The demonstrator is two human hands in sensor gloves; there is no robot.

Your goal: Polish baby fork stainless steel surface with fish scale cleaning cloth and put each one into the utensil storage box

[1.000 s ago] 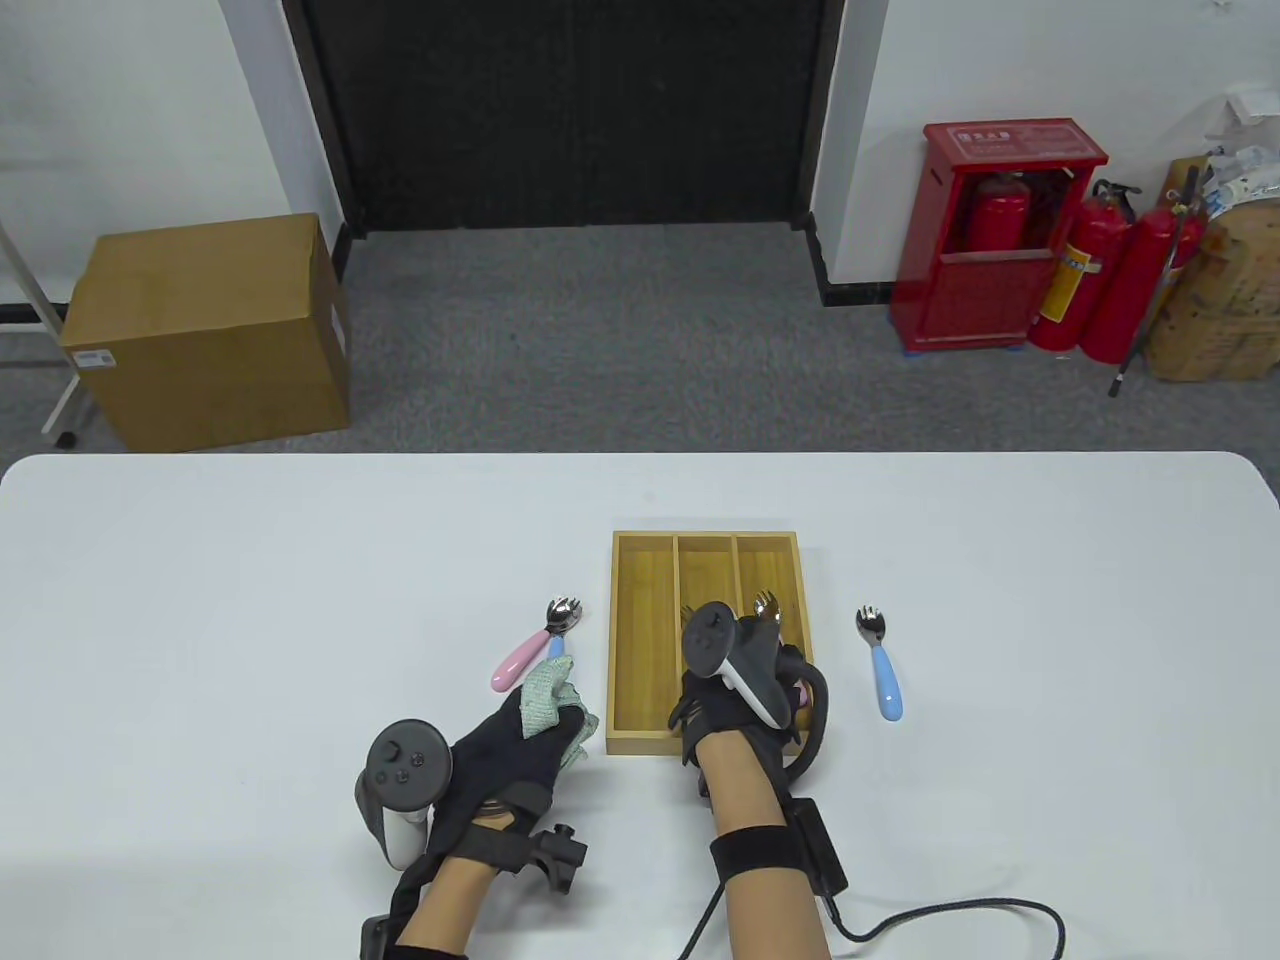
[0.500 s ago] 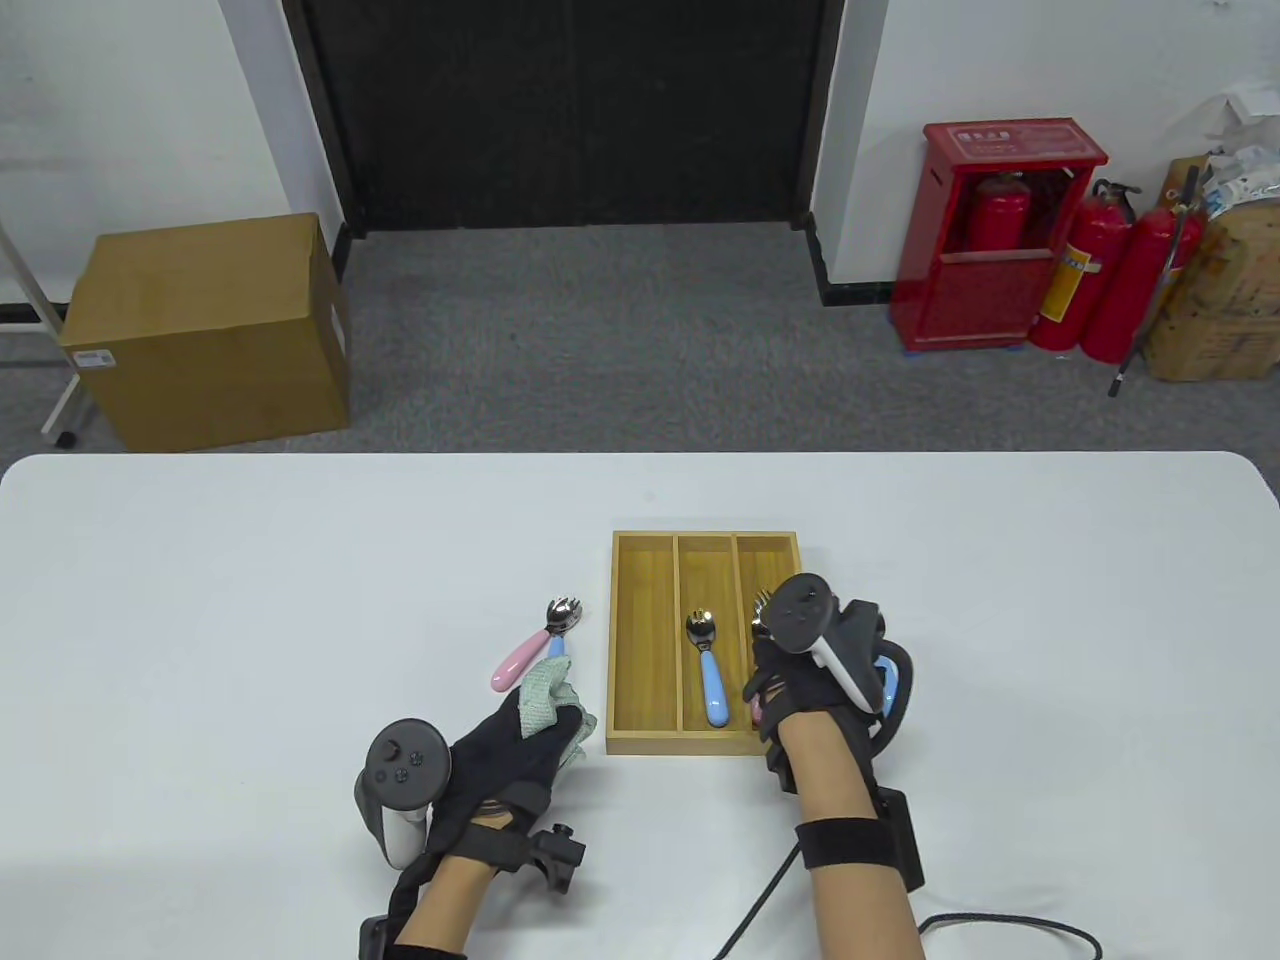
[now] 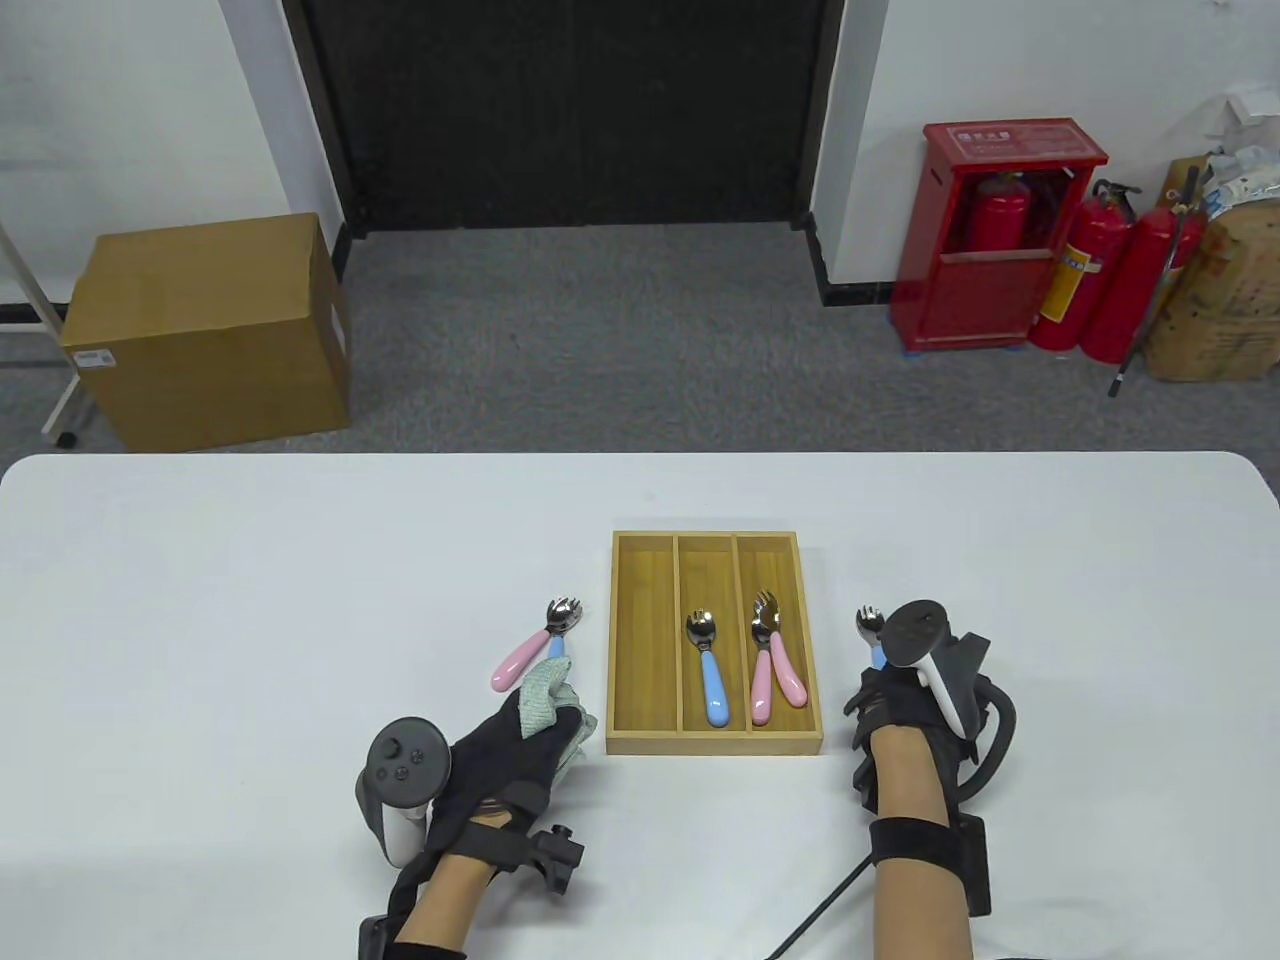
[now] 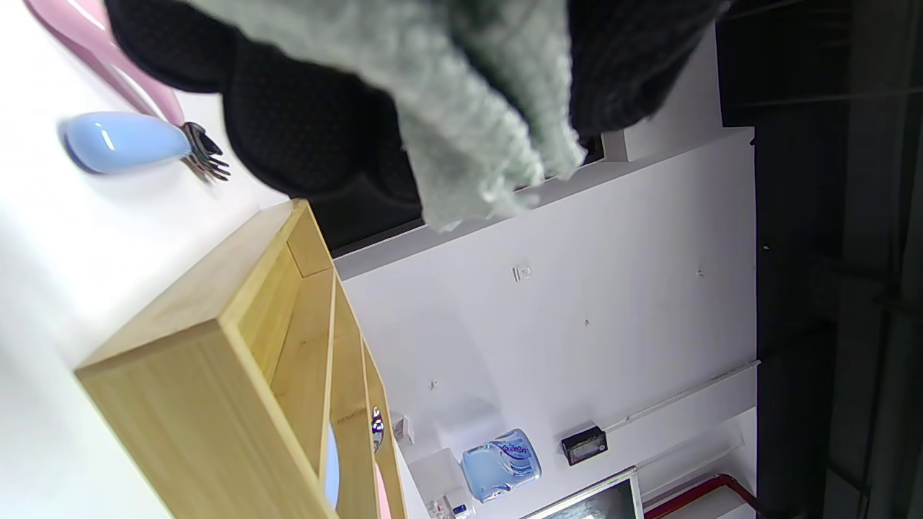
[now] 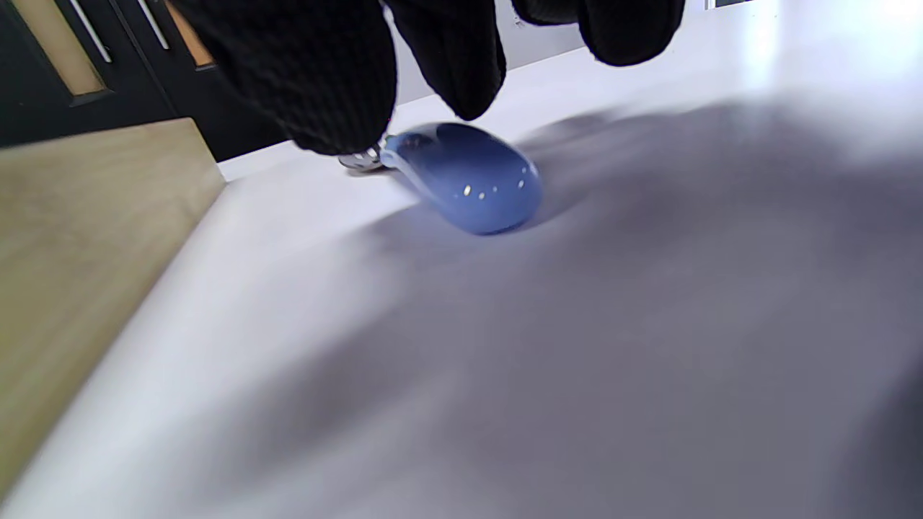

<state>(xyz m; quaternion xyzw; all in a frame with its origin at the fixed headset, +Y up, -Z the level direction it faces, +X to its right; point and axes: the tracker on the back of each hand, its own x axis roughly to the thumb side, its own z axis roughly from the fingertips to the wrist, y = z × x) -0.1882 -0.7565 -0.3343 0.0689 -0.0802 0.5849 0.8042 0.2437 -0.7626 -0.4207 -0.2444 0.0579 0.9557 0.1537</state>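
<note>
White table (image 3: 300, 560) spanning the frame, wide bare surface at 9 and 3 o'clock and along the far edge at 12. Wooden utensil storage box (image 3: 714, 744) near centre, three long compartments: left one with nothing in it, middle with one blue-handled fork (image 3: 708, 668), right with two pink-handled forks (image 3: 774, 660) crossing at the heads. Box near wall just at 3 o'clock of the left hand, side wall filling the left wrist view (image 4: 187, 404). Left hand (image 3: 515, 745) at 7 o'clock of the box, fingers curled round the bunched grey-green fish scale cleaning cloth (image 3: 548, 700), cloth hanging past the fingertips (image 4: 476, 108). Just at 12 o'clock of that hand, a pink-handled fork (image 3: 525, 660) and a second fork with a blue handle (image 4: 122, 140) lying together on the table, heads toward the far edge, not gripped. Right hand (image 3: 905, 715) at 3 o'clock of the box, apart from its wall, over the last blue fork (image 3: 870, 628) on the table. Right fingertips (image 5: 317, 79) hanging just above the blue handle (image 5: 469, 176), pointing down, nothing seen clamped; contact with the handle unclear. Narrow strip of table between box wall and this fork; ample room beyond at 3 o'clock.
</note>
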